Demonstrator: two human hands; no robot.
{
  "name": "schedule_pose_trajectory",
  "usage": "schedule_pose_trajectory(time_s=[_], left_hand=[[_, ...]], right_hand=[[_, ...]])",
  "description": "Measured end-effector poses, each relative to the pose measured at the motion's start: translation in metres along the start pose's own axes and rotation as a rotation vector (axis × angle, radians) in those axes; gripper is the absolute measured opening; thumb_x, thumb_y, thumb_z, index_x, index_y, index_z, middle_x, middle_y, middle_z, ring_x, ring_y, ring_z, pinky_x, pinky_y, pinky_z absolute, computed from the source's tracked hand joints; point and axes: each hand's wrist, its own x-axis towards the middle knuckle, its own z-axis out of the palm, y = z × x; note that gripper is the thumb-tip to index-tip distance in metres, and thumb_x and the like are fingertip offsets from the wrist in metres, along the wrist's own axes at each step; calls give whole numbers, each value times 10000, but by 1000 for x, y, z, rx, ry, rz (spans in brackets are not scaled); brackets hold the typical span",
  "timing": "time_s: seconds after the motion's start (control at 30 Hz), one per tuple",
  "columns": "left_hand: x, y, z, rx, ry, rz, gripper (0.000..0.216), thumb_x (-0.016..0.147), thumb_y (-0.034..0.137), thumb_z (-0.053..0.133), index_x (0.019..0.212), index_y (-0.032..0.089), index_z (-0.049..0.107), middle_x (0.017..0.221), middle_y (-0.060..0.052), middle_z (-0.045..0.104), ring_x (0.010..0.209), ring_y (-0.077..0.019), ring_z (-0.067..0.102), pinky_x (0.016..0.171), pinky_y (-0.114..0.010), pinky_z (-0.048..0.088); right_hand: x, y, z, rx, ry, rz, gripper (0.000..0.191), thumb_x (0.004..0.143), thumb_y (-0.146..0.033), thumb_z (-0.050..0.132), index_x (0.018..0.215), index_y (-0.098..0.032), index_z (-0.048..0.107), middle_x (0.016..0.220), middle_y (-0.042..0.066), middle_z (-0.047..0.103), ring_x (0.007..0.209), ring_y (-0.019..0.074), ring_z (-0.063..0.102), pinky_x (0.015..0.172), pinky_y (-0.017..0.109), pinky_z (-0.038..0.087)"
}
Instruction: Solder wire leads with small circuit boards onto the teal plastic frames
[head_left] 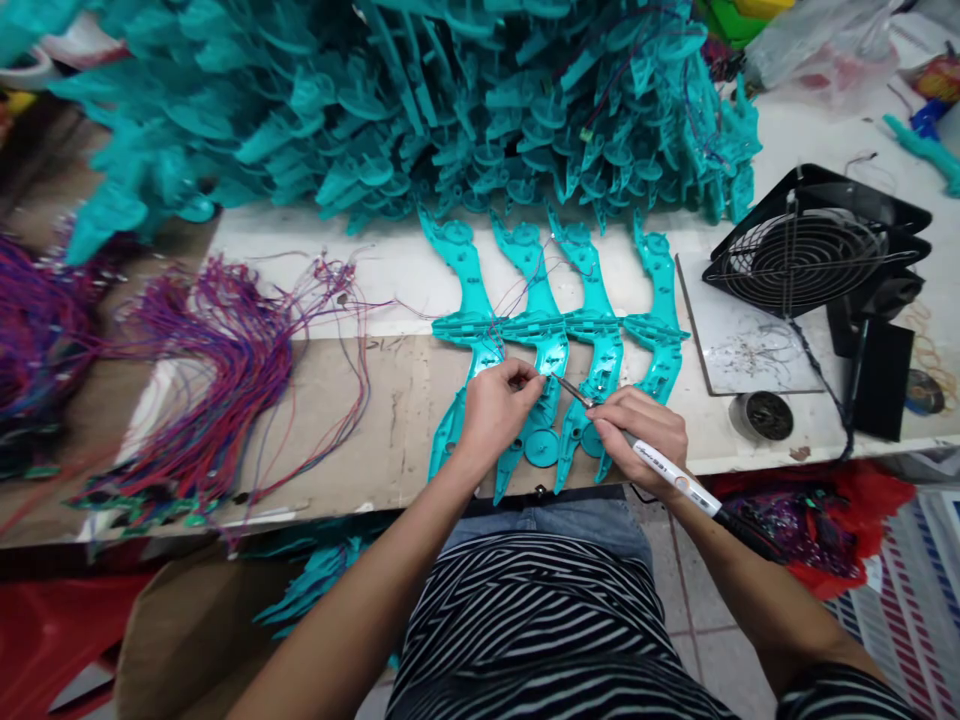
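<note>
Right hand (646, 425) pinches soldering iron (670, 471), tip aimed up-left; left hand (491, 410) pinches teal part (546, 348).

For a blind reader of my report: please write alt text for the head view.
A right hand holds a soldering iron, its tip at one of four teal plastic parts in a row on the workbench; the left hand pinches beside the tip. A heap of teal parts lies behind, wire bundles left, a fan right.
</note>
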Motion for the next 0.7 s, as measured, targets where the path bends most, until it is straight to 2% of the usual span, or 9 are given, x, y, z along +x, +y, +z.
schedule_pose_trajectory(time_s=[0.7], left_hand=[[-1,2,0,23,7,-16,94,734,234,641,677,164,665,636,11,644,615,-135,571,599,-248,397]], right_hand=[[1,2,-2,2,7,0,144,849,-70,598,905,-167,689,722,45,682,691,138,622,646,298,541]])
